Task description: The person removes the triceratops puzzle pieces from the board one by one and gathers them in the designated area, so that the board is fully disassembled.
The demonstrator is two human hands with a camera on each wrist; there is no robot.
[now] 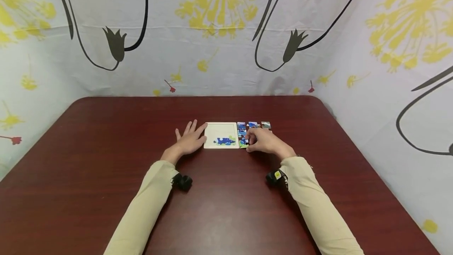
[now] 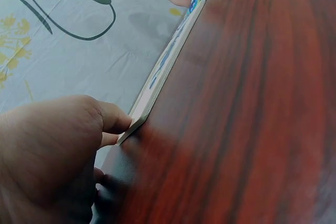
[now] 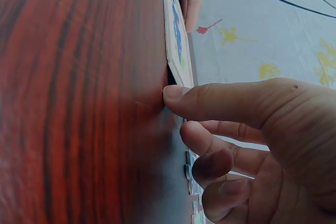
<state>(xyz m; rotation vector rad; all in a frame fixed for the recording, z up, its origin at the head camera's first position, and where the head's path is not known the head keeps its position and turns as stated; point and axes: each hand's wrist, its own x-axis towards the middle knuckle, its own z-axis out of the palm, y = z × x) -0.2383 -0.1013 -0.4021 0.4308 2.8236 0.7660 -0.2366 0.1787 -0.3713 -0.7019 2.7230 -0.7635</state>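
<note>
A square, pale puzzle frame (image 1: pixel 221 124) lies on the table, with joined blue and green pieces (image 1: pixel 225 141) in its lower right part. My left hand (image 1: pixel 188 141) rests at the frame's left side, fingers spread, thumb and forefinger touching its edge; the left wrist view shows the thumb (image 2: pixel 116 119) at the frame's corner. Just beyond the frame's right side, my right hand (image 1: pixel 266 141) pinches a green and blue puzzle piece (image 1: pixel 242 143) between thumb and curled fingers. The right wrist view shows its thumb (image 3: pixel 181 98) down at the table, hiding most of the piece.
Several loose puzzle pieces (image 1: pixel 253 124) lie right of the frame, partly covered by my right hand. The dark red wooden table (image 1: pixel 226 207) extends around them. A patterned cloth (image 1: pixel 219 62) hangs behind its far edge. Dark wrist cameras (image 1: pixel 184 182) sit at both cuffs.
</note>
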